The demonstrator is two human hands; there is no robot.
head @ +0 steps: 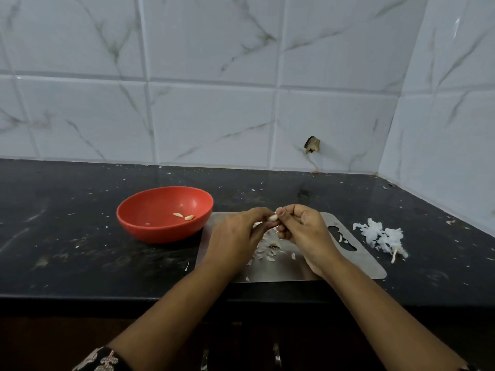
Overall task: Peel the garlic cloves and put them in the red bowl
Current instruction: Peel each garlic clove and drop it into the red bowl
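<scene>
A red bowl point(150, 207) stands on the black counter, left of the steel board, with two peeled garlic cloves point(184, 216) lying in it. Above the steel cutting board point(356, 263) both hands meet on one pale garlic clove point(273, 217). My left hand point(235, 236) pinches the clove from the left with curled fingers. My right hand point(305, 231) pinches its top end with thumb and fingertips. Loose bits of garlic skin point(267, 250) lie on the board under the hands.
A heap of white garlic skins point(380, 235) lies on the black counter point(67, 250) right of the board. Tiled walls close off the back and the right side. The counter's front edge runs just below the board.
</scene>
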